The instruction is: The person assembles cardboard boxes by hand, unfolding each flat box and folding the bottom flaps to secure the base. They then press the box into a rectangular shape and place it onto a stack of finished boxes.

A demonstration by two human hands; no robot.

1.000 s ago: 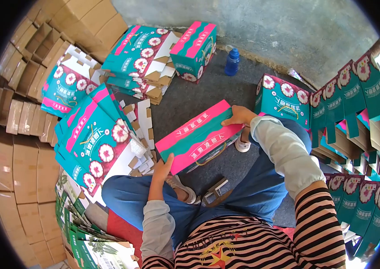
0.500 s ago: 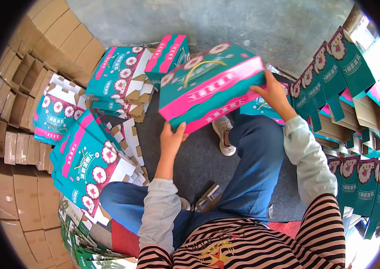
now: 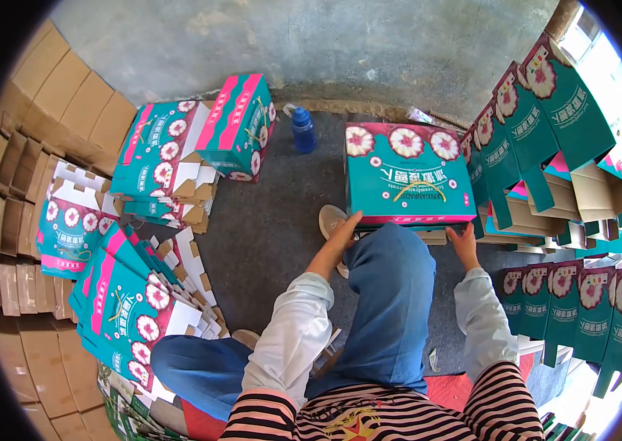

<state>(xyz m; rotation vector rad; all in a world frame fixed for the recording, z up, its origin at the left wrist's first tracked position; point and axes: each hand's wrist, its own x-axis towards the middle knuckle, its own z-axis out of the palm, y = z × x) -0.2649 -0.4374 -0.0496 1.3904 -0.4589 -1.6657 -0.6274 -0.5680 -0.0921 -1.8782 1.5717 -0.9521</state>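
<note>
Head view: teal-and-pink box (image 3: 408, 170) right of centre, beyond the knee (image 3: 393, 253).
Left hand (image 3: 342, 234) touches its near-left corner, right hand (image 3: 464, 248) its near-right; how closed either grip is, I cannot tell. Level, even pressure should spare its edges.

Blue bottle (image 3: 303, 134) near grey wall (image 3: 311, 51)

A black-and-pink striped shirt (image 3: 417, 406) bears a yellow and red print (image 3: 355, 426). Pale, wrinkled oversleeves (image 3: 285, 334) cover both forearms. The trousers (image 3: 392, 309) are blue, the shoes (image 3: 331, 220) beige.
</note>
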